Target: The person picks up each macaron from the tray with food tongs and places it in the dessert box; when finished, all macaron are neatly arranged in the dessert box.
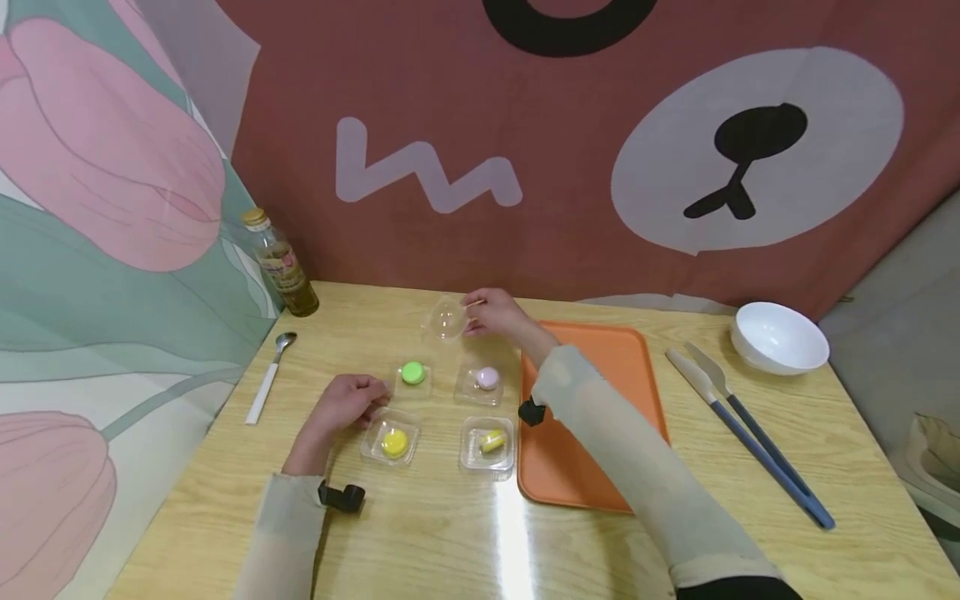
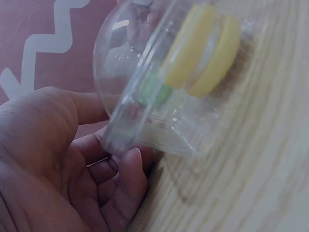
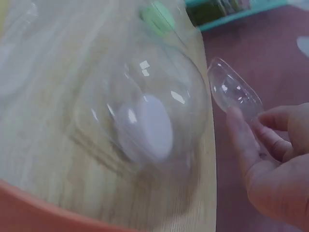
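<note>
My right hand [image 1: 491, 314] pinches a clear domed lid [image 1: 447, 320] by its edge, raised near the back of the table. The thumb and fingers meet at its rim in the right wrist view. My left hand [image 1: 348, 404] holds the near corner of a clear plastic container [image 2: 178, 137] with a yellow macaron [image 2: 203, 53] inside; a dome covers it. Beyond stands a container with a green macaron [image 1: 412, 372]. A lilac macaron [image 3: 145, 128] lies under a clear dome, and another yellow macaron [image 1: 492, 441] lies tilted in a clear container in front of it.
An orange tray [image 1: 585, 492] lies right of the containers, beneath my right forearm. Farther right are two long-handled utensils [image 1: 757, 442] and a white bowl [image 1: 780, 337]. At left, a spoon [image 1: 264, 387] lies before a bottle [image 1: 283, 271]. A curtain [image 1: 420, 250] hangs behind the table.
</note>
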`<action>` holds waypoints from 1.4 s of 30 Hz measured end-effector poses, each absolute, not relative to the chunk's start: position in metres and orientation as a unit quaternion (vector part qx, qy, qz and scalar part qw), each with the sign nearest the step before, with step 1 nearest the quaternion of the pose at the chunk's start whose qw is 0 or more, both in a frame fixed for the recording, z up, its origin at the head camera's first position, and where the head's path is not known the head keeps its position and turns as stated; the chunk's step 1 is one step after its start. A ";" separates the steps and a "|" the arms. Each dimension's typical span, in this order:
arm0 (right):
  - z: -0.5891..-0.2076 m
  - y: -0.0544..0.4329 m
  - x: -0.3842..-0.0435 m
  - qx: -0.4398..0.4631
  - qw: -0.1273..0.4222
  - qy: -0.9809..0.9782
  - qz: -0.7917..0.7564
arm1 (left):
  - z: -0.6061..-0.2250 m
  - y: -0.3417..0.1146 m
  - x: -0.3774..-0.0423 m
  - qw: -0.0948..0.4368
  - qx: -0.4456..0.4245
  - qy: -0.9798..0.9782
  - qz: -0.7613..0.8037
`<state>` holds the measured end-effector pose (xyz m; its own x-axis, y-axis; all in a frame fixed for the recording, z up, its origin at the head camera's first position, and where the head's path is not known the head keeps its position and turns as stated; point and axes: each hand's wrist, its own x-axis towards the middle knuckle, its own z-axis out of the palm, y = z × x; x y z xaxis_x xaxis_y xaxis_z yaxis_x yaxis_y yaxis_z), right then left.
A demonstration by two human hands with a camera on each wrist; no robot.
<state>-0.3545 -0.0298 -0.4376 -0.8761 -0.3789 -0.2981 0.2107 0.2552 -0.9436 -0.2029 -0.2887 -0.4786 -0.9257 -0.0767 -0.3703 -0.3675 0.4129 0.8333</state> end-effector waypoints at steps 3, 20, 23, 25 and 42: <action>-0.437 -0.036 -0.347 -0.087 0.222 0.806 -0.542 | -0.478 -0.287 -0.205 0.141 -0.133 0.829 0.525; -0.428 -0.065 -0.303 -0.402 0.103 0.886 -0.205 | -0.481 -0.288 -0.206 0.131 -0.115 0.834 0.524; -0.426 -0.067 -0.294 -0.437 0.083 0.887 -0.126 | -0.482 -0.287 -0.205 0.132 -0.115 0.835 0.521; -0.427 -0.069 -0.289 -0.457 0.060 0.885 -0.068 | -0.482 -0.287 -0.204 0.134 -0.117 0.835 0.521; -0.438 -0.073 -0.286 -0.454 0.103 0.878 -0.109 | -0.480 -0.289 -0.206 0.136 -0.107 0.832 0.528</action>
